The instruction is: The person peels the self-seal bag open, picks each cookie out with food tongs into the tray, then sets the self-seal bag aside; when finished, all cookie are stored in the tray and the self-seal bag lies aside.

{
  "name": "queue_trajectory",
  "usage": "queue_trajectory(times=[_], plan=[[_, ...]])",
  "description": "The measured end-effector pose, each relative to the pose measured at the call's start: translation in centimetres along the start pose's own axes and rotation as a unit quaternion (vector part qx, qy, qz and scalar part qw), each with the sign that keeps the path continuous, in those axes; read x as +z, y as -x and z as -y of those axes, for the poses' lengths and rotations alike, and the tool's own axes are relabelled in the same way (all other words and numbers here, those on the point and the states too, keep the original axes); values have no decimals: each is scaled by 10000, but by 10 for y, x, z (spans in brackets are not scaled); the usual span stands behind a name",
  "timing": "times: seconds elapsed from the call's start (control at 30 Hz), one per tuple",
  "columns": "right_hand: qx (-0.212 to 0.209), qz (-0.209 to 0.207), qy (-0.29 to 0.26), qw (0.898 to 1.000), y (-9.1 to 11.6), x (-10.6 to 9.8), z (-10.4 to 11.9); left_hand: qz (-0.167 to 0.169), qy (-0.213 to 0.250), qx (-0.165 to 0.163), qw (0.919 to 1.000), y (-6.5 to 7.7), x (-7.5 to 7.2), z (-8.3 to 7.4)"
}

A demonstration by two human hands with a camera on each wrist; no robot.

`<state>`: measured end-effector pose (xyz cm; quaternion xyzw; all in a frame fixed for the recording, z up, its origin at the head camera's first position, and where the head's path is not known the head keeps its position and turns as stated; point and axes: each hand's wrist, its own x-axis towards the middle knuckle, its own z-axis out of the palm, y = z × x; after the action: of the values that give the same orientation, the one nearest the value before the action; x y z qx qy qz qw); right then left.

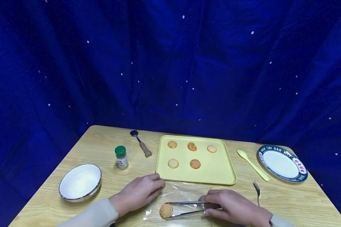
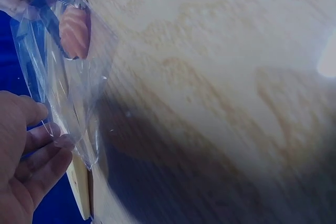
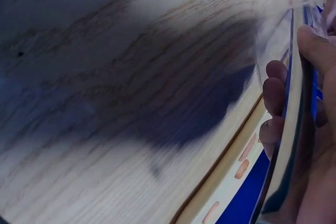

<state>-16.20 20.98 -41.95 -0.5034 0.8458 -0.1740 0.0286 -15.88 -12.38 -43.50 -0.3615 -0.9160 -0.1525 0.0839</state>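
My right hand (image 1: pixel 230 205) grips metal tongs (image 1: pixel 187 214), whose tips point left. Between the tips sits a round swirled cookie (image 1: pixel 166 211), over or inside a clear plastic bag (image 1: pixel 177 192); in the left wrist view the cookie (image 2: pixel 74 32) shows within the film. My left hand (image 1: pixel 143 193) pinches the bag's edge beside the tray's front left corner. In the left wrist view the left hand's fingers (image 2: pixel 44 163) curl at the film. The right wrist view shows the right hand (image 3: pixel 320 114) around the tongs (image 3: pixel 294 129), with film near their far end.
A yellow tray (image 1: pixel 216 171) with several cookies lies beyond the hands. To its left are a green-capped shaker (image 1: pixel 121 157), a spoon (image 1: pixel 143 148) and a white bowl (image 1: pixel 80 183). At right are a yellow spoon (image 1: pixel 253 165), a fork (image 1: pixel 257 190) and a plate (image 1: pixel 281 164).
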Motion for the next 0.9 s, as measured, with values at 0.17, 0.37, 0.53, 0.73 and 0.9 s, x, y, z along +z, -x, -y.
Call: queue_trajectory(times=[0.17, 0.37, 0.53, 0.73, 0.9], plan=[[-30, 10, -230, 9997, 5, 1, -2, 85, -23, 46, 10000, 0, 0, -1], [132, -156, -203, 9996, 15, -3, -3, 174, -6, 94, 9998, -3, -1, 1], [368, -342, -28, 9987, 31, -8, -5, 235, -22, 134, 9996, -6, -3, 2], [662, -569, 128, 9961, 64, -26, -9, 321, -10, 76, 9995, -5, -4, 0], [839, -927, 474, 9910, 96, -43, -16, 237, -53, 33, 9997, -3, -4, -2]])
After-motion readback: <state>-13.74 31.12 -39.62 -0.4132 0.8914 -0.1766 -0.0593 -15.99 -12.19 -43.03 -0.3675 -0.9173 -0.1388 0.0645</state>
